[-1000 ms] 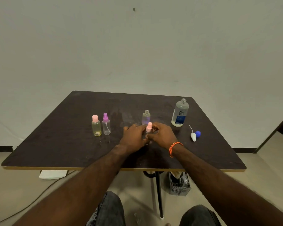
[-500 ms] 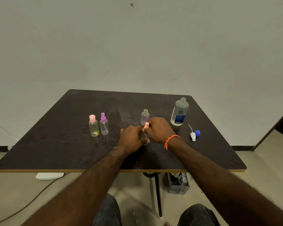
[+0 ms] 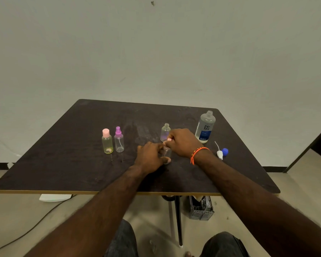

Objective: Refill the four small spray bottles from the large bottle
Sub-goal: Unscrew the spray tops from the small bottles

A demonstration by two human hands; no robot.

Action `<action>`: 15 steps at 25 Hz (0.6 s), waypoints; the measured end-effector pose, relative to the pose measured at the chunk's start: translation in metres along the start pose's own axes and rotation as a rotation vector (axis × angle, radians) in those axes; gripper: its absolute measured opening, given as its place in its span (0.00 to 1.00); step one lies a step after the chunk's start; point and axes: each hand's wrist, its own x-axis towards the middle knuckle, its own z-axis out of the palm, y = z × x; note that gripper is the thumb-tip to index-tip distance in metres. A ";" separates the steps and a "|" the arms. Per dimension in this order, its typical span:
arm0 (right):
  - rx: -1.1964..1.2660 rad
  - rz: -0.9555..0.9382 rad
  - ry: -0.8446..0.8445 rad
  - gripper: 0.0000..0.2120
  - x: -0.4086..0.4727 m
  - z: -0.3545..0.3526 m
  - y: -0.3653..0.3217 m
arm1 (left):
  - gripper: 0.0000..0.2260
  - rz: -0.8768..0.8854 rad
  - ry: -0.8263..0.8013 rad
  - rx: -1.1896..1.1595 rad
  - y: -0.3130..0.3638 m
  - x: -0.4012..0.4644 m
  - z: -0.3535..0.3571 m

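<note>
Fingertips of the right hand [image 3: 182,142] pinch the pink spray cap [image 3: 169,139] on a small clear bottle [image 3: 167,154], closed around it from above. The left hand [image 3: 150,158] wraps the body of that bottle, thumb across its lower front, holding it upright on the table [image 3: 63,164] about the middle of the top, a little toward the near edge. An orange wristband [image 3: 198,153] circles the right wrist.

Just behind the hands, touching neither as far as can be told, stands 1 small clear spray bottle with an open neck [image 3: 165,132], no cap on it. Farther right, near the far right corner, the large bottle [image 3: 205,127] stands upright, uncapped, with a blue label and clear liquid in its lower part. Between it and the right edge lie a white spray head with its dip tube [image 3: 219,153] and, just beside it, a blue cap [image 3: 225,151].

Left of the hands, well apart from them, 2 more small bottles stand side by side: a yellowish one with a pink flip cap [image 3: 107,141] and a clear one with a purple spray top [image 3: 119,140]. The yellowish one has a little liquid at its bottom.

Under the near edge a grey perforated basket [image 3: 200,210] sits on the floor beside the table leg [image 3: 178,219].
</note>
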 end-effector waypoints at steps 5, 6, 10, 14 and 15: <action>0.047 -0.072 -0.137 0.16 -0.004 -0.003 -0.007 | 0.18 0.013 0.002 -0.026 -0.004 -0.001 0.001; 0.047 -0.062 -0.100 0.18 -0.005 -0.001 -0.007 | 0.17 0.019 0.000 -0.028 -0.004 -0.001 0.001; -0.065 0.034 0.032 0.12 -0.004 0.000 -0.007 | 0.19 0.012 -0.006 -0.018 -0.003 0.000 0.001; -0.022 -0.048 -0.159 0.11 -0.003 -0.006 -0.011 | 0.18 0.026 0.006 -0.005 -0.005 0.001 0.003; -0.008 -0.061 -0.183 0.15 -0.005 -0.007 -0.012 | 0.18 0.030 0.007 -0.003 -0.006 0.000 0.003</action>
